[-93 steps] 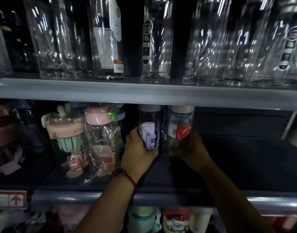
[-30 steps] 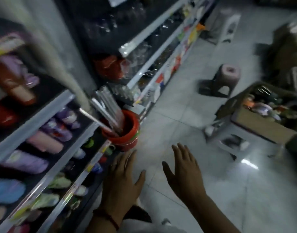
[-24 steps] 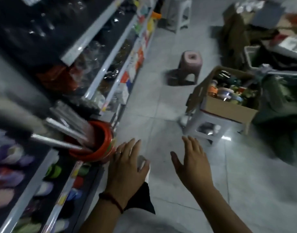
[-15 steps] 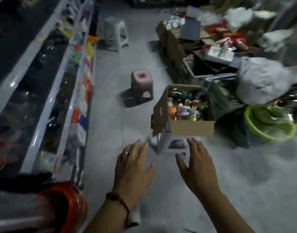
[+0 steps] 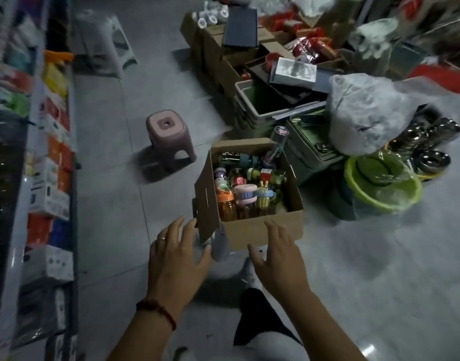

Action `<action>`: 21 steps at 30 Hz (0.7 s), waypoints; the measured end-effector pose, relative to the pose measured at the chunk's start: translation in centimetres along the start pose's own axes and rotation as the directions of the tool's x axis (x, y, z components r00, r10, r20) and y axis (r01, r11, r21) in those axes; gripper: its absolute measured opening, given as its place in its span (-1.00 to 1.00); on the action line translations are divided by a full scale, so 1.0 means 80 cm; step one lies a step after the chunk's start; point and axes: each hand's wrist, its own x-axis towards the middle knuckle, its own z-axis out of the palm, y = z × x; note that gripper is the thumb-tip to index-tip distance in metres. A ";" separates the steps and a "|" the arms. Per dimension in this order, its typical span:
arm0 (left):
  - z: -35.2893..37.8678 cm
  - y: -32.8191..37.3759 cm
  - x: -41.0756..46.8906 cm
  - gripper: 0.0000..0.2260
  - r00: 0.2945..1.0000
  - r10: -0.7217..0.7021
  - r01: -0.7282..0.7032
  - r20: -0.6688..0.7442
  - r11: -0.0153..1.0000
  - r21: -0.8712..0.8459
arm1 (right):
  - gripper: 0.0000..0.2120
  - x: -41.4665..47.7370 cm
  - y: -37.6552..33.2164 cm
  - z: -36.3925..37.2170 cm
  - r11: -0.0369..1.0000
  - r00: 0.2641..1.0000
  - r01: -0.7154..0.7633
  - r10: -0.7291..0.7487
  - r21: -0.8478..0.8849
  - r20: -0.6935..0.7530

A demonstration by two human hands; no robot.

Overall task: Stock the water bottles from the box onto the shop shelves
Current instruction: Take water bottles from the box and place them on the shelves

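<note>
In the open cardboard box (image 5: 265,230), water bottles (image 5: 246,196) packed close, most upright with coloured lids up, some lying flat toward the far side. 1 tall clear bottle (image 5: 279,140) sticking out above the box's far right corner. Left flap hanging outward. Under the box, a pale stool leg (image 5: 219,246) just showing.

Held out toward the box: 2 bare hands. Left hand (image 5: 177,259) at the box's near left corner, just beside the hanging flap, grip spread, fingers straight and fanned, holding nothing; ring (image 5: 163,238) on 1 finger, red cord bracelet (image 5: 158,308) at the wrist. Right hand (image 5: 278,259) in front of the box's near wall, grip likewise spread, palm down, holding nothing. Cannot tell whether any fingertip touches the cardboard.

Left of the box, a pink stool (image 5: 167,136) on the grey tiled floor (image 5: 114,204); farther left, shop shelves (image 5: 52,178) with boxed goods, blurred. Right of the box, a green basin (image 5: 382,188) under plastic film, and beyond it a bulging clear plastic bag (image 5: 367,113). Behind the box, a grey crate (image 5: 262,105) among more cartons.
</note>
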 end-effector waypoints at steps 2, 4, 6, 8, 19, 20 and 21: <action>0.011 0.016 0.036 -0.41 0.999 -0.041 0.041 0.021 0.999 0.002 | -0.37 0.064 0.009 -0.007 0.999 0.999 0.029 -0.029 0.024 0.031; 0.020 0.031 0.068 -0.42 0.995 -0.090 0.089 0.051 0.996 0.016 | -0.40 0.125 0.015 -0.019 0.999 0.997 0.032 -0.033 0.018 0.063; 0.029 0.051 0.100 -0.43 0.987 -0.126 0.123 0.100 0.992 0.030 | -0.38 0.181 0.022 -0.030 0.999 0.994 0.049 -0.048 -0.012 0.095; 0.045 0.065 0.133 -0.45 0.978 -0.124 0.120 0.169 0.992 0.031 | -0.34 0.231 0.031 -0.029 0.998 0.986 0.065 -0.062 -0.014 0.153; 0.235 0.060 0.340 -0.55 0.808 -0.249 0.437 0.534 0.862 -0.258 | -0.33 0.437 0.083 0.098 0.987 0.907 -0.134 0.085 0.091 0.414; 0.252 0.054 0.354 -0.49 0.791 -0.246 0.437 0.560 0.868 -0.236 | -0.30 0.448 0.086 0.109 0.986 0.898 -0.151 0.105 0.075 0.427; 0.267 0.050 0.367 -0.43 0.778 -0.253 0.439 0.574 0.873 -0.210 | -0.26 0.459 0.088 0.120 0.985 0.892 -0.160 0.118 0.060 0.437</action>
